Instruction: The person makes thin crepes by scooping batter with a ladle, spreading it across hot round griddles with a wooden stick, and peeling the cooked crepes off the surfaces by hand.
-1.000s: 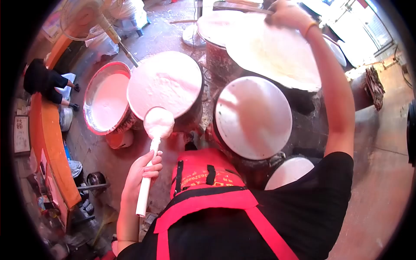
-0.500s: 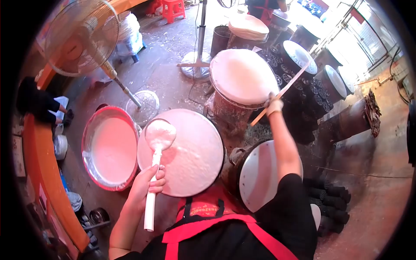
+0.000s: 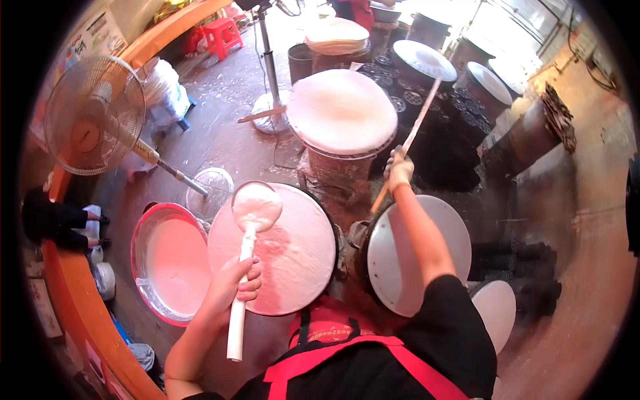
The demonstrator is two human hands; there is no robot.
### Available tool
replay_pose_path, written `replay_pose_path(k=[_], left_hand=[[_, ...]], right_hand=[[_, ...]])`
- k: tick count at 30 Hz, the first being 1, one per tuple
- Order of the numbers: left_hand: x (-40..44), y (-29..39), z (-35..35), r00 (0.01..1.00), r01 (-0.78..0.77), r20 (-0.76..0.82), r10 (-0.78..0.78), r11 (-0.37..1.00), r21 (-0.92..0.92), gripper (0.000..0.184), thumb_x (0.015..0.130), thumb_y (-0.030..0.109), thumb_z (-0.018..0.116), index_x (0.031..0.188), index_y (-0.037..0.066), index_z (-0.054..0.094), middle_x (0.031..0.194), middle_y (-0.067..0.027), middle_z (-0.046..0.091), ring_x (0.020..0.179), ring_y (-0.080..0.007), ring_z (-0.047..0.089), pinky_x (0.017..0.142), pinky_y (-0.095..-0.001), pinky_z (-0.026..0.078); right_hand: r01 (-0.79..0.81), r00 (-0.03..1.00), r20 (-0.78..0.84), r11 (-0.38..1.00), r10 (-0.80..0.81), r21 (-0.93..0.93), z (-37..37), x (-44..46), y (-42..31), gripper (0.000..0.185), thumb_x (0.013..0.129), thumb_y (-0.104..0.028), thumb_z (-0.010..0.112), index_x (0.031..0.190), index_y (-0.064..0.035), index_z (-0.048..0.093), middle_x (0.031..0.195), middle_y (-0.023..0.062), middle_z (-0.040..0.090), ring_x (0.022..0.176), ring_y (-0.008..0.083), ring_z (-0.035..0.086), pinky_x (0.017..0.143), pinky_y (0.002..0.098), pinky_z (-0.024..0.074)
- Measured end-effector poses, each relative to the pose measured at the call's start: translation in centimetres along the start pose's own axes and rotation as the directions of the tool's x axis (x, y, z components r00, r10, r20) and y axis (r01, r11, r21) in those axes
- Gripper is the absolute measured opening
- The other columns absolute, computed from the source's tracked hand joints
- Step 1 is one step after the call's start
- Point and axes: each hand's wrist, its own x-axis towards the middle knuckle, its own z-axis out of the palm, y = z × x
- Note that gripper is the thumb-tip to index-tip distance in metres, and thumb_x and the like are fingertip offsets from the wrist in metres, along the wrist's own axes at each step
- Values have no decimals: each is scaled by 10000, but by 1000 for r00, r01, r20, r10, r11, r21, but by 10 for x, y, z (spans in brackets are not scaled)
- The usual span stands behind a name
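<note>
While the left hand [image 3: 245, 280] is closed around the white handle of the ladle [image 3: 247, 245], left of the frame's centre, the right hand [image 3: 399, 168] grips a thin wooden stick [image 3: 421, 120] right of centre, its far end pointing to the upper right. The ladle, loaded with a thick pale mixture [image 3: 257, 201], overlaps the upper left part of a pale round layer [image 3: 300, 260]; this one view cannot settle whether it touches. A level scoop and a steady wrist would serve best, since a tilt would likely send drips over the side. The stick, being long, calls for a firm grip and a path clear of the ladle.

Just right of the layer, a bare disc [image 3: 393, 267] lies beneath the right forearm [image 3: 425, 230]; it could be hot, so the arm is best kept high. Left of centre, a red tub [image 3: 138, 240] stands right beside the layer, so the left elbow wants room. Farther out, at upper centre, a round pale sheet [image 3: 341, 110] tops a drum [image 3: 337, 172], well worth keeping the stick's tip away from.
</note>
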Motion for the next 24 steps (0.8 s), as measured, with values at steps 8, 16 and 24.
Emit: replay_pose_path(k=[8,16,24], left_hand=[[23,-92,117,992,-106,113,48,803,587,126,913,148,441,1009,68,429,676,5,401,463,-72,375,378,-221,303],[68,-219,267,577,-582,740,345,-462,669,192,745,108,612,861,-38,568,696,-226,597,634,-350,610,588,-397,475],[182,-350,271,788,-507,363,497,192,840,261,646,155,670,819,-25,591,644,-172,621,613,-285,637,604,-350,504]], right_hand=[[685,685,634,614,-359,-393,-299,-234,-72,290,921,-194,500,1165,-51,564,849,67,627,610,199,590,516,297,447],[579,815,515,345,-264,-739,-457,-309,-129,433,911,-115,467,1342,-146,448,1238,121,547,906,367,588,758,422,489],[250,968,116,873,-222,-418,-527,-330,43,445,938,-179,502,1373,-240,437,840,-4,592,653,134,558,569,285,462]])
